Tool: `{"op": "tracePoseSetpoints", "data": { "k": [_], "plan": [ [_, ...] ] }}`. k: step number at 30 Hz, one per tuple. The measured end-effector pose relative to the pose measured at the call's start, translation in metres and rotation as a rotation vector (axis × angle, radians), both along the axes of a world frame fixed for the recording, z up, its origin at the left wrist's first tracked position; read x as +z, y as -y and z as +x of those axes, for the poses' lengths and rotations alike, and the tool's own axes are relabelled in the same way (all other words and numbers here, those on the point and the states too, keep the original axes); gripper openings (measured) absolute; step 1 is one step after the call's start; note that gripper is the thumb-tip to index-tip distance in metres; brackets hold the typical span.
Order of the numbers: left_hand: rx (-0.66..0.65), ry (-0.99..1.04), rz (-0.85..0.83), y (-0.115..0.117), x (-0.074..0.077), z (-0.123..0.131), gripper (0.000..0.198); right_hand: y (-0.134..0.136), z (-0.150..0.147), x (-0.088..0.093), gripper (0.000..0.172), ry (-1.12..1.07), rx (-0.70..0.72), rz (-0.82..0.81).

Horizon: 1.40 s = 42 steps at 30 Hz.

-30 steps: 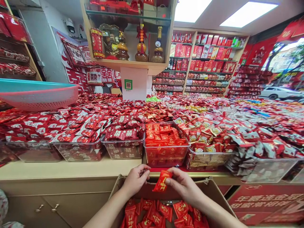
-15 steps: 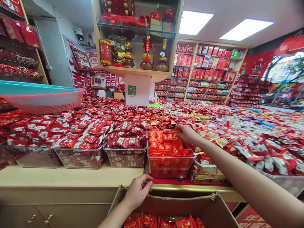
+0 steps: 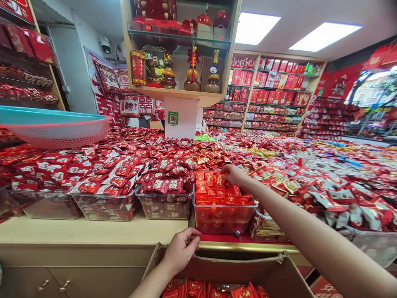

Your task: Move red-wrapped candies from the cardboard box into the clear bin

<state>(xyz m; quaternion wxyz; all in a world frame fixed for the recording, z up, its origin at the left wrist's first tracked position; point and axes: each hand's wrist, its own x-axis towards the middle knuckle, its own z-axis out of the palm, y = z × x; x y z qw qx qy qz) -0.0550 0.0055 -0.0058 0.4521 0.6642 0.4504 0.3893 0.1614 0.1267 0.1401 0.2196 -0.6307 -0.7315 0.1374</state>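
Note:
My right hand [image 3: 236,176] reaches over a clear plastic bin [image 3: 226,221] full of shiny red packets with gold lettering. Its fingers are closed at the edge of one red packet [image 3: 219,181] near the back of the pile. Below, my left hand [image 3: 182,250] hovers by the back edge of an open cardboard box [image 3: 242,269]. Its fingers are curled toward the thumb, and nothing shows between them. More red packets [image 3: 194,289] of a similar look lie inside the box, partly cut off by the frame's bottom.
Bins of patterned packets [image 3: 164,205] stand left along the cream counter [image 3: 93,231]. Another bin [image 3: 268,227] is close on the right, under my forearm. A blue and pink basket [image 3: 62,132] rests on the heap at left. A display cabinet [image 3: 180,93] rises behind.
My right hand has moved slightly left and down across the bin, and the red packet at its fingertips has shifted left with it. My left hand has hardly moved.

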Motion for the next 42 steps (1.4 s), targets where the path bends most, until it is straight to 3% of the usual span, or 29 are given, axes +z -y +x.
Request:
{"op": "tracePoseSetpoints", "data": {
  "k": [7, 12, 19, 24, 32, 38, 42],
  "plan": [
    [0.006, 0.001, 0.009, 0.000, 0.000, -0.001, 0.021, -0.002, -0.027, -0.013, 0.018, 0.051, 0.068, -0.012],
    [0.009, 0.013, 0.011, 0.000, -0.001, 0.000, 0.021, 0.008, -0.036, -0.008, 0.019, 0.208, 0.107, 0.098],
    [0.007, 0.020, 0.012, 0.000, -0.001, 0.000, 0.021, 0.017, -0.043, -0.003, 0.020, 0.371, 0.147, 0.061],
    [0.027, 0.001, 0.028, 0.000, -0.001, 0.001, 0.020, 0.015, -0.038, 0.001, 0.019, 0.425, 0.157, 0.086],
    [0.038, -0.026, 0.034, 0.002, 0.002, 0.002, 0.021, -0.002, -0.001, 0.028, 0.019, 0.508, 0.031, 0.138],
    [0.050, -0.008, 0.048, 0.002, 0.004, 0.003, 0.021, -0.004, -0.002, 0.013, 0.022, 0.585, 0.101, 0.110],
    [0.049, -0.021, 0.068, 0.003, 0.004, 0.002, 0.021, -0.004, -0.007, 0.010, 0.012, 0.607, 0.097, 0.140]
  ]
}}
